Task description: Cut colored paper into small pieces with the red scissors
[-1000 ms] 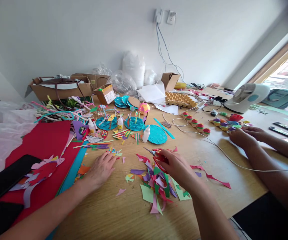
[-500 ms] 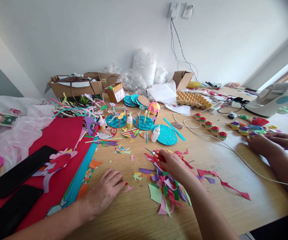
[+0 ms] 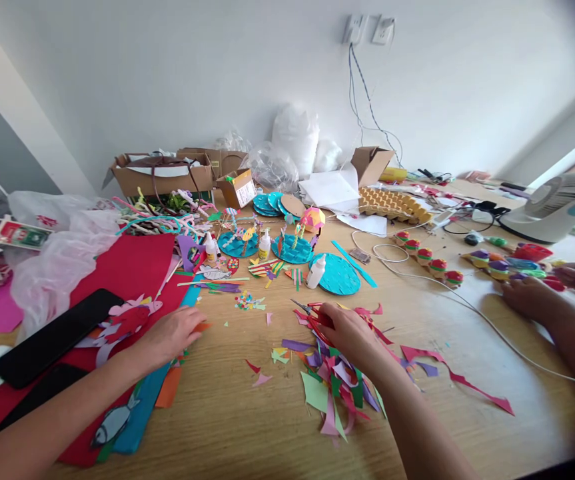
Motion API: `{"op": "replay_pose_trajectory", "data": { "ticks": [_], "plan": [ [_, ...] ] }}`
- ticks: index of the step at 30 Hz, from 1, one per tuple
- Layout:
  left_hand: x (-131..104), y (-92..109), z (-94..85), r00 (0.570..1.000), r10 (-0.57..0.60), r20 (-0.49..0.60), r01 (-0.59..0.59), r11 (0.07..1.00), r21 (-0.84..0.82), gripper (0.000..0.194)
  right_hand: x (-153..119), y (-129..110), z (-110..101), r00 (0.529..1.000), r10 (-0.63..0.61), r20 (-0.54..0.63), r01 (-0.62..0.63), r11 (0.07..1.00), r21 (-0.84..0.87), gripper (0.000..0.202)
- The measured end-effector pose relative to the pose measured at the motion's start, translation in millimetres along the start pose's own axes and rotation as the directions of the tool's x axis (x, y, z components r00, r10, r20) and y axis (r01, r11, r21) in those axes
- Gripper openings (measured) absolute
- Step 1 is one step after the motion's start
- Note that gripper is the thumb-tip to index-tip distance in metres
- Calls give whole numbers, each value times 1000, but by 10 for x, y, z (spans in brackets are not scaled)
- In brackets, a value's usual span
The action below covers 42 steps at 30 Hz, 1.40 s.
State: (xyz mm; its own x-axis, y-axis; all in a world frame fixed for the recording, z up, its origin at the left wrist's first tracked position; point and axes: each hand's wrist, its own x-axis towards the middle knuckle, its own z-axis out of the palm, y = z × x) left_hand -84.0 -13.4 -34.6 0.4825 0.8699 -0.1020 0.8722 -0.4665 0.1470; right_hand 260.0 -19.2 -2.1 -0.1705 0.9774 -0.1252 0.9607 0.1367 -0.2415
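My left hand (image 3: 176, 333) is over the edge of the stacked coloured paper at the left. Its fingers are stretched out, the tips at an orange paper scrap (image 3: 201, 327). In my right hand (image 3: 342, 325) is a pair of scissors (image 3: 311, 309) with red handles, blades pointing left just above the table. Under and beside that hand lies a heap of coloured paper scraps (image 3: 316, 390). A red paper fish (image 3: 130, 325) lies on the red paper (image 3: 132, 270), and a grey-white fish cutout (image 3: 116, 421) rests nearer me.
White glue bottles (image 3: 316, 272) stand by blue textured discs (image 3: 338, 275). Black phone-like slabs (image 3: 60, 337) lie at left. Another person's hands (image 3: 542, 300) are at the right beside painted egg-carton strips (image 3: 437, 267). A white cable (image 3: 472, 313) crosses the table near a fan (image 3: 552, 207).
My left hand has moved left and away from me, from the bare tabletop to the coloured paper's edge. My right hand keeps the scissors in nearly the same place. The view has shifted slightly.
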Motion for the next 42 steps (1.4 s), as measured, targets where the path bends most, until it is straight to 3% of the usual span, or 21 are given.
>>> {"op": "replay_pose_trajectory", "data": {
  "ticks": [9, 14, 20, 23, 27, 33, 35, 38, 42],
  "plan": [
    [186, 138, -6, 1000, 13, 17, -13, 1000, -5, 18, -39, 15, 38, 999, -35, -25, 35, 999, 12, 7],
    [280, 43, -84, 1000, -6, 0, 6, 994, -108, 20, -73, 14, 51, 999, -39, -38, 39, 999, 18, 7],
    [370, -23, -344, 997, -69, -20, 60, 949, -309, 13, -154, -41, -21, 998, -54, -35, 58, 991, 120, 9],
    [380, 15, -424, 998, -56, 8, 55, 912, -407, 15, -179, -62, -52, 998, -51, -23, 54, 989, 141, 10],
    [326, 186, -380, 998, -13, 66, 42, 890, -454, 16, -206, -64, -49, 998, -53, -25, 56, 988, 146, 12],
    [-16, 664, -134, 985, 83, 154, -25, 939, -344, 19, -191, 44, -3, 998, -54, -43, 59, 989, 136, 11],
    [-151, 795, -46, 971, 142, 193, -104, 975, -194, 24, -143, 115, 14, 998, -25, -59, 31, 994, 105, 10],
    [-300, 901, 75, 957, 171, 236, -178, 984, 12, 31, -54, 197, 28, 998, 34, -55, -30, 997, 67, 9],
    [-379, 952, 135, 937, 157, 312, -183, 981, 57, 27, 57, 168, 36, 1000, 19, -19, -18, 999, 47, 5]
  ]
}}
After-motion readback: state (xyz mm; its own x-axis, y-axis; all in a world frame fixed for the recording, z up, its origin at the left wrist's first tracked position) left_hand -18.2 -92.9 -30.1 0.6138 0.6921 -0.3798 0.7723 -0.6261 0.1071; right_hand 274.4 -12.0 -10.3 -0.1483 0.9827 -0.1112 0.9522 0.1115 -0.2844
